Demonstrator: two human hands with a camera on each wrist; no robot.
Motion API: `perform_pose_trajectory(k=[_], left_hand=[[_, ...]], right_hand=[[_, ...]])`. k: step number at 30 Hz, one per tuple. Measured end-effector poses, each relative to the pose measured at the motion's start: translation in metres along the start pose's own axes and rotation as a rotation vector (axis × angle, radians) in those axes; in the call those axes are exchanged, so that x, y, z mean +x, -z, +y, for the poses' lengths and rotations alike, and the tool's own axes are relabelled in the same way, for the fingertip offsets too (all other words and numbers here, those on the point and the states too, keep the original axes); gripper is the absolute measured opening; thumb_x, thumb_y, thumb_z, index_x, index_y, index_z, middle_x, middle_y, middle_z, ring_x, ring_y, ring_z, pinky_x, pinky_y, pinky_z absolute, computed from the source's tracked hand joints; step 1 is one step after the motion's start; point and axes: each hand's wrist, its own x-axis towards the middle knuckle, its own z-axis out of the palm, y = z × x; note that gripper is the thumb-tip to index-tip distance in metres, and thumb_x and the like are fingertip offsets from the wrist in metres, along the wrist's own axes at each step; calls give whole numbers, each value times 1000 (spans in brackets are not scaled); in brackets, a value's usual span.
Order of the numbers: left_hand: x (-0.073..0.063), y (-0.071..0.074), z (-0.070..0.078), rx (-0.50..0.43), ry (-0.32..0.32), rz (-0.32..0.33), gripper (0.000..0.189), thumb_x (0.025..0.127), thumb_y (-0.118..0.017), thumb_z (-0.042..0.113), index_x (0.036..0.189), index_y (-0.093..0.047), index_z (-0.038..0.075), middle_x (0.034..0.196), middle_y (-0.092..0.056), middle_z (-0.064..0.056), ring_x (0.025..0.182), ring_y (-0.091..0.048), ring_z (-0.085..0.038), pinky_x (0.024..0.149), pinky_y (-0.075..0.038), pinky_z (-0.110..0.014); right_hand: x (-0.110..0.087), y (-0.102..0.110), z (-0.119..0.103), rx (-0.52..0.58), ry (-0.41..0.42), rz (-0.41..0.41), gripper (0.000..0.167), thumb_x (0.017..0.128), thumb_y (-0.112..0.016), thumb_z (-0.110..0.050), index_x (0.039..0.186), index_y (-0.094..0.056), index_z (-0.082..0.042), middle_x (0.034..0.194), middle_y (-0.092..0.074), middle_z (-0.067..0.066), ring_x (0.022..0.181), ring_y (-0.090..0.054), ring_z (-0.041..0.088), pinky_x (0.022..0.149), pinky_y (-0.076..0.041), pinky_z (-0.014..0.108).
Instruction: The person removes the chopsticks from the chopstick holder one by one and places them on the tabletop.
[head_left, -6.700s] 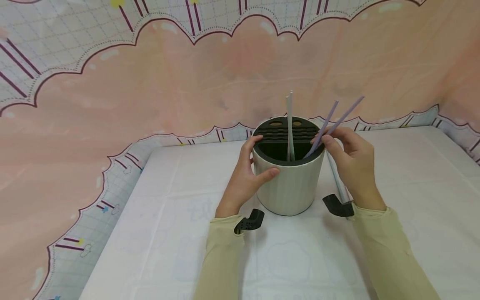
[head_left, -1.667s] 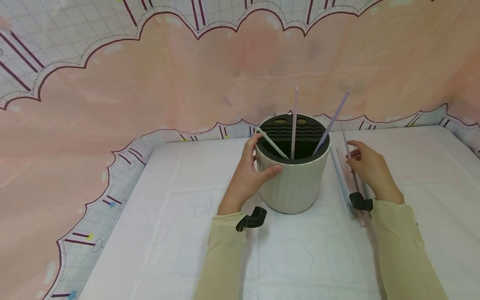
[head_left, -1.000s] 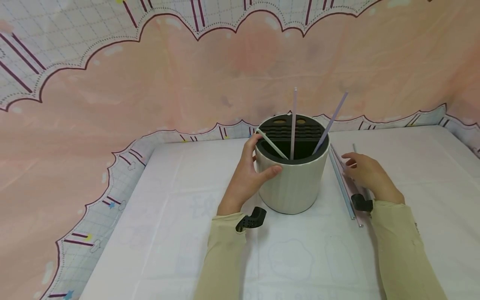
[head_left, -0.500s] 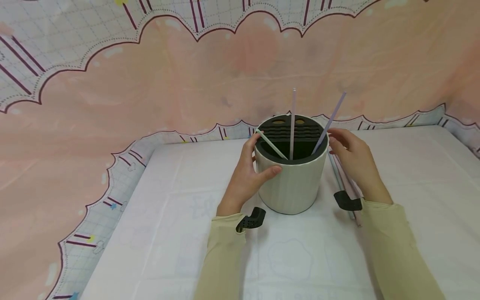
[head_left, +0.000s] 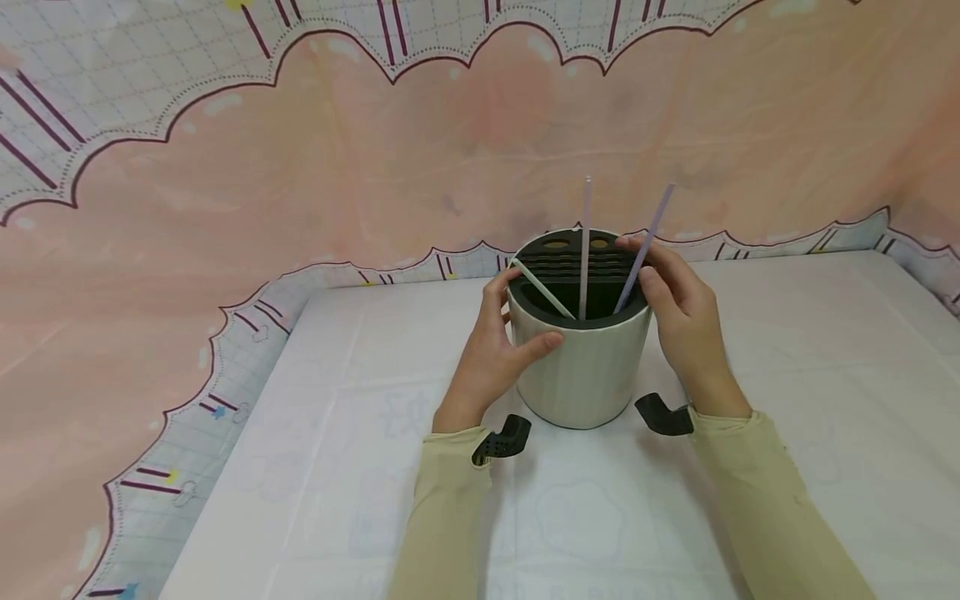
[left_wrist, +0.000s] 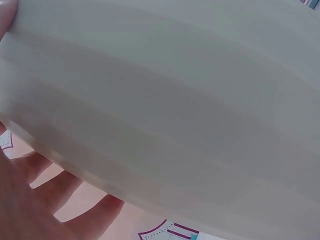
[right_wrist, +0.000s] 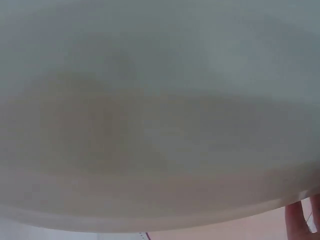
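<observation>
A cream round utensil holder [head_left: 581, 379] with a black slotted top stands upright on the table. My left hand [head_left: 483, 358] grips its left side, thumb on the front wall and fingers round the rim. At the right rim my right hand [head_left: 686, 325] curls round the holder, its fingers passing behind a purple straw [head_left: 662, 212] and its thumb beside that straw. A pale pink straw [head_left: 587, 208] stands upright in the front opening, and a pale green straw [head_left: 546, 290] leans left. The holder's wall [left_wrist: 160, 100] fills the left wrist view; fingers [right_wrist: 298, 225] show at its edge in the right wrist view.
A white cloth [head_left: 360, 467] covers the table. Behind it hangs a pink patterned backdrop [head_left: 480, 158]. A few thin straws [left_wrist: 311, 4] peek into the upper right corner of the left wrist view. My right arm hides the straws lying right of the holder in the head view.
My right hand has left the straws lying on the table and moved left onto the holder's right rim. The purple straw has shifted slightly left. My left hand keeps its grip.
</observation>
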Motion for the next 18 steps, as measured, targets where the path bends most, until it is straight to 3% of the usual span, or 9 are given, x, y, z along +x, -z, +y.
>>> perform_pose_trajectory(k=[6, 14, 18], left_hand=[[1, 0, 0, -10, 5, 0, 84, 67, -64, 61, 133, -16, 43, 139, -24, 16, 128, -22, -6, 100, -30, -37], [0, 0, 0, -17, 15, -13, 85, 67, -64, 61, 133, -16, 42, 139, -23, 16, 128, -20, -3, 100, -30, -36], [0, 1, 0, -15, 18, -13, 85, 67, -64, 61, 134, -16, 40, 139, -23, 14, 128, -20, -6, 100, -30, -37]], right_hand=[[-1, -1, -6, -50, 58, -8, 28, 90, -50, -8, 117, -56, -2, 104, -61, 12, 107, -47, 16, 96, -32, 28], [-2, 6, -7, -51, 12, -52, 19, 90, -52, -9, 106, -61, -2, 82, -63, 7, 97, -52, 16, 94, -35, 27], [-2, 9, -10, -72, 1, -66, 20, 92, -50, -13, 104, -61, -2, 81, -63, 8, 100, -52, 14, 92, -36, 27]])
